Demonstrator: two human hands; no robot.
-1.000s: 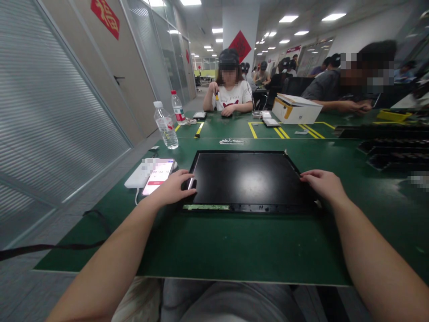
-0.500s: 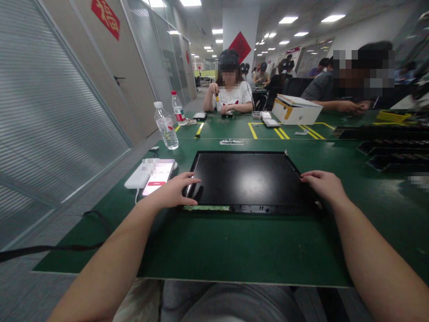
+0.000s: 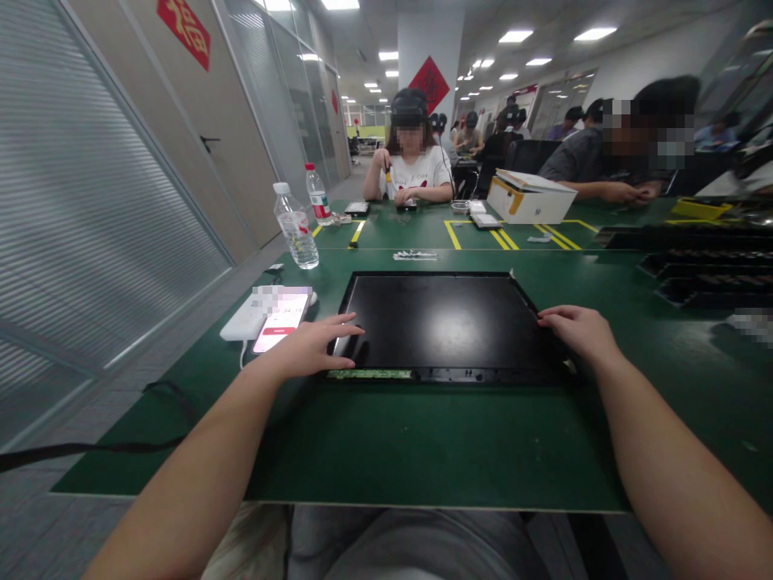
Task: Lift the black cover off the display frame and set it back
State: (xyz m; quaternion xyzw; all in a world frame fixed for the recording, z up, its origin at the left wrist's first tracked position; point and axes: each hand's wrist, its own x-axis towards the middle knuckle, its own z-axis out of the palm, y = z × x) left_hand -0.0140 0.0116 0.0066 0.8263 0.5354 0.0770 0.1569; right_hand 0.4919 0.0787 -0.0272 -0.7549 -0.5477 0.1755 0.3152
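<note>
We've got the black panel [image 3: 444, 322] flat on the green table [image 3: 447, 451], long axis left-right, green strip [image 3: 371, 374] facing near; our right hand [image 3: 583, 330] pinches its right edge; our left hand [image 3: 311, 346], at left edge, spreads wider than a second ago.

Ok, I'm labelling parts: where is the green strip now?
In the head view, the green strip lies along the near edge of the black panel, in its left half, close to the left hand.

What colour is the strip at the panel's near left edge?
The strip is green; head view shows it best.
</note>
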